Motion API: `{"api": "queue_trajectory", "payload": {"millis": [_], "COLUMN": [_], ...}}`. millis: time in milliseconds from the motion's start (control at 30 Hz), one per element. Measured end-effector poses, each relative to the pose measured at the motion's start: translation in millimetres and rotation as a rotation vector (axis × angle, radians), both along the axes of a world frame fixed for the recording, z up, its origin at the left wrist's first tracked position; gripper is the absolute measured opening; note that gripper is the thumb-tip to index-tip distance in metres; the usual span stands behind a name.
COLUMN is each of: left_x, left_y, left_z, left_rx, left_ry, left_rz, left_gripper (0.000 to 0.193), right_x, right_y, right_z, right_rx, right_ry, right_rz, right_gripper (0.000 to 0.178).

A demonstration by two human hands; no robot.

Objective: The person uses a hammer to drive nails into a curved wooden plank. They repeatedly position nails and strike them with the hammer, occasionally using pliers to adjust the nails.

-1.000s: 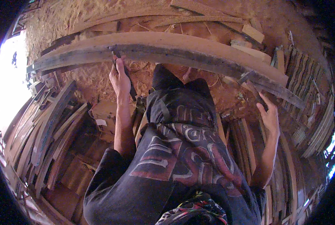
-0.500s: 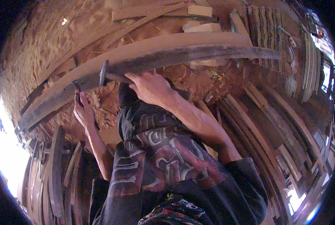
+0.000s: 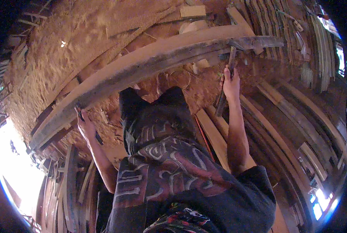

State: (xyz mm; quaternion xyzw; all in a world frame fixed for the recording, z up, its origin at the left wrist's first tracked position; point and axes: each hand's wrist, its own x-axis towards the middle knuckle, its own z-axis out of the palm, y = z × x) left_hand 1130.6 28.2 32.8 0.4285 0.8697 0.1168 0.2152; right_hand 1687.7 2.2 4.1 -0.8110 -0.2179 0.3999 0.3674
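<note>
A long wooden beam with a dark near face lies across in front of me. My right hand is closed round the wooden handle of a hammer. Its head is at the beam's near face toward the right end; whether it touches the wood I cannot tell. Off to the left, my left hand grips a dark pliers-like tool. The tip of that tool is by the beam's near edge, and its handle end sticks out below the hand.
Stacked boards lie at the far right, with long planks along my right side. More timber pieces are at the lower left. Loose wood blocks sit beyond the beam on reddish, dusty ground.
My right hand has swung the hammer from the middle of the beam out to its right end. My left hand keeps its tool near the beam's left part. The view has shifted slightly.
</note>
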Motion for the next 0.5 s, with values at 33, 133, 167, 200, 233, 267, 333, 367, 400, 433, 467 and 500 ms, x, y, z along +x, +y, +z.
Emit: {"api": "queue_trajectory", "payload": {"millis": [33,133,167,200,233,267,333,367,400,433,467,500], "left_x": [-3,-44,-46,-43,-36,-28,1,17,39,65,93,119], "left_y": [-5,-5,-3,1,12,22,47,55,70,86,106,122], "left_z": [-5,-30,-30,-22,-12,-2,19,28,31,33,40,43], "left_rx": [0.076,0.013,-0.019,-0.05,-0.116,-0.182,-0.281,-0.285,-0.195,-0.096,-0.066,-0.036], "left_ry": [0.042,0.099,0.099,0.097,0.103,0.11,0.131,0.146,0.163,0.179,0.228,0.274], "left_rz": [-0.039,-0.114,-0.128,-0.139,-0.153,-0.17,-0.206,-0.225,-0.285,-0.346,-0.458,-0.558], "left_gripper": [0.064,0.063,0.062,0.061,0.06,0.058,0.056,0.054,0.053,0.051,0.05,0.049], "right_x": [-6,-39,-43,-43,-45,-51,-65,-73,-75,-74,-73,-71], "right_y": [6,14,13,3,-4,-12,-26,-30,-35,-41,-44,-45], "right_z": [8,21,23,6,3,0,-3,-4,-2,-1,2,-3], "right_rx": [0.047,0.086,0.081,0.114,0.105,0.095,0.081,0.073,0.063,0.059,0.048,0.083], "right_ry": [0.1,0.252,0.276,0.267,0.222,0.177,0.145,0.165,0.182,0.185,0.194,0.233], "right_rz": [-0.055,-0.165,-0.193,-0.128,-0.064,-0.003,0.109,0.169,0.216,0.232,0.25,0.252], "right_gripper": [0.036,0.032,0.031,0.047,0.046,0.046,0.044,0.043,0.042,0.042,0.041,0.036]}}
